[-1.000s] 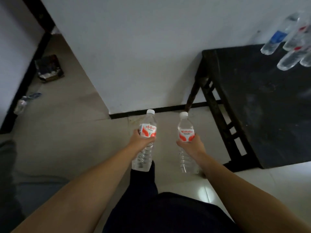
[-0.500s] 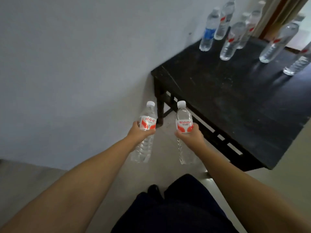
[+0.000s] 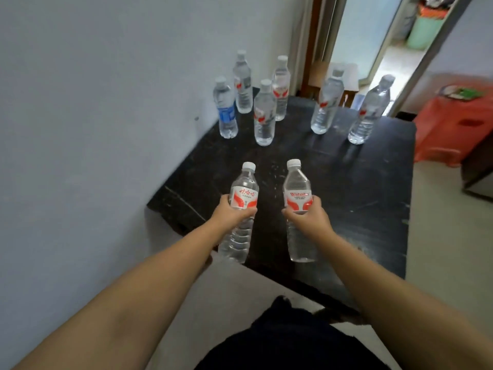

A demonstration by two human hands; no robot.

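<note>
Pale grey painted wall (image 3: 93, 102) fills the left side. A black, scuffed wooden table (image 3: 360, 196) stands against it, one corner toward the camera. 1 red plastic stool (image 3: 453, 129) is on the floor past the table's far right edge. 1 green plastic bin (image 3: 421, 33) sits in the bright doorway at top right, blurry.

Bottles: 8 in all, all clear plastic with pale caps.

6 stand on the far part of the table:
- 1 blue-label bottle (image 3: 226, 113), nearest the wall.
- 5 red-label bottles: back-left bottle (image 3: 242, 86), front-middle bottle (image 3: 264, 116), back-middle bottle (image 3: 280, 89), right-centre bottle (image 3: 326, 102) and far-right bottle (image 3: 369, 110).
- The first four form a loose cluster. The last two stand apart to the right.

2 are held over the table's near edge, side by side and not touching:
- Left held bottle (image 3: 244, 196): clear with a ribbed lower body and white screw cap. Its white label has red characters and a red swoosh. The cap leans slightly right.
- Right held bottle (image 3: 297, 188): same build, white cap, white label with red lettering over a red band. It is near upright.

Left hand (image 3: 232, 214) grips its bottle mid-body, fingers curled round the lower label. Right hand (image 3: 309, 220) grips likewise, thumb and fingers wrapped across the bottom of the label.
</note>
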